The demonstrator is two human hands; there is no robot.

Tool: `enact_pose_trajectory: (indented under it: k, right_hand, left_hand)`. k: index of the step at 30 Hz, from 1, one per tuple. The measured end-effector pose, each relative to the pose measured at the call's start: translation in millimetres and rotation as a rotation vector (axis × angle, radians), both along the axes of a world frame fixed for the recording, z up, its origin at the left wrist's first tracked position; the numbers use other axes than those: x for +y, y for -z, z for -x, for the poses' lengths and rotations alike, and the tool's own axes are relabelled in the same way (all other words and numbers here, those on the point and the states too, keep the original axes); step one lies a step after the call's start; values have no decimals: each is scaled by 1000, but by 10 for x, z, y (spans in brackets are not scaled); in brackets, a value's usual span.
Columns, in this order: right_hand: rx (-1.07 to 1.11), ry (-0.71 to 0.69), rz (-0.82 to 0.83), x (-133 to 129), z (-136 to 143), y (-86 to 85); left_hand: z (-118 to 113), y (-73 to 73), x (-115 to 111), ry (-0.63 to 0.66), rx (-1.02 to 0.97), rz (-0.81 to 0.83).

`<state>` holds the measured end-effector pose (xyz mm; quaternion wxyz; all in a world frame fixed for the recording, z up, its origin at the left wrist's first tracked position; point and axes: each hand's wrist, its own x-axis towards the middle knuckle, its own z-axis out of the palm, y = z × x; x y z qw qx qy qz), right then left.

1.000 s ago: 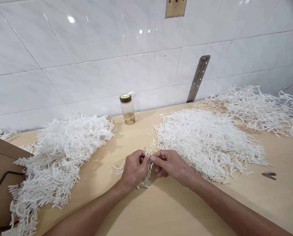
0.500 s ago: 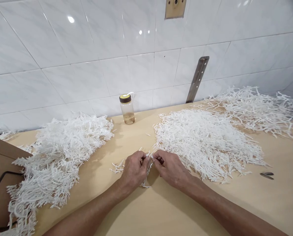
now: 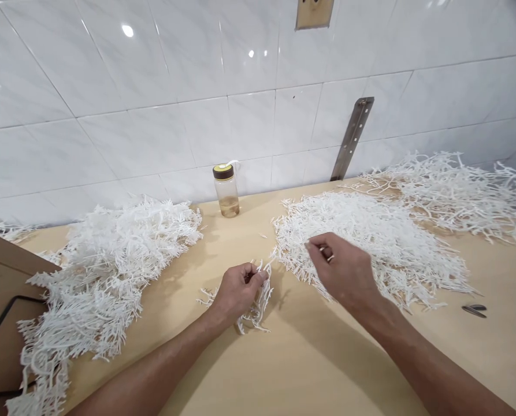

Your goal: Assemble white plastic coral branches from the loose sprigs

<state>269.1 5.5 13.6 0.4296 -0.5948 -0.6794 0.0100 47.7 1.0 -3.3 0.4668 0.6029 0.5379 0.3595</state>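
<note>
My left hand [image 3: 238, 293] is closed in a pinch on a white branching plastic sprig [image 3: 264, 300], whose thin twigs hang below the fingers toward the wooden tabletop [image 3: 258, 370]. Over the near-left edge of a pile of small white sprigs [image 3: 396, 248] is my right hand [image 3: 348, 268], thumb and forefinger pressed together. Whether a small piece sits between those fingertips is not visible. Part of the white twigs beside my left hand is hidden behind it.
A larger heap of white sprigs [image 3: 110, 271] lies at left, against a brown box [image 3: 15, 266]. A clear bottle [image 3: 227, 193] stands near the tiled wall. Longer white branches [image 3: 461, 193] lie at back right. A small dark metal object [image 3: 474, 310] rests at right. A metal strip [image 3: 352, 138] leans there.
My hands were together, both pinching at the white twigs. My right hand has moved up and right, over the pile's edge; my left stays with the sprig, which now shows more fully.
</note>
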Motion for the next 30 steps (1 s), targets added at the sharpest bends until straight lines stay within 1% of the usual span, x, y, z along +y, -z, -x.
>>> enact_pose_trajectory:
  k: [4,6,7,9,12,14,15,19,23,25,30]
  right_hand:
    - [-59,186,-72,59,-238,-85]
    - [-46,209,-89,49,-244,-102]
    - [-12,190,-82,30,-210,-106]
    - [91,83,-13,-30,-83,-100]
    - [243,-172,225,-132,171,-40]
    - [306,-281,372,-176,313,26]
    - [333,-312,431,-188,364,60]
    - [455,-351,610,-188,453,142]
    - [487,-454,761,-181,482,144]
    - [488,-460,780,-183,501,139]
    - [463,-404,771,-188,534,126]
  left_hand:
    - [7,-12,12,-17,-17,-3]
    - [10,-15,13,-21,-18,5]
    - [12,-12,14,-24,-18,4]
    - [12,0,17,-25,-21,-7]
    - [1,17,16,-42,-33,-39]
    - [-12,15,6,-56,-27,-76]
    - [-18,9,-2,-58,-17,-94]
    - [-32,-35,-33,-52,25,-125]
    - [-42,-75,-63,-57,21,-153]
    - [-48,-81,-75,-54,24,-170]
    - [-50,-54,-78,-37,44,-185]
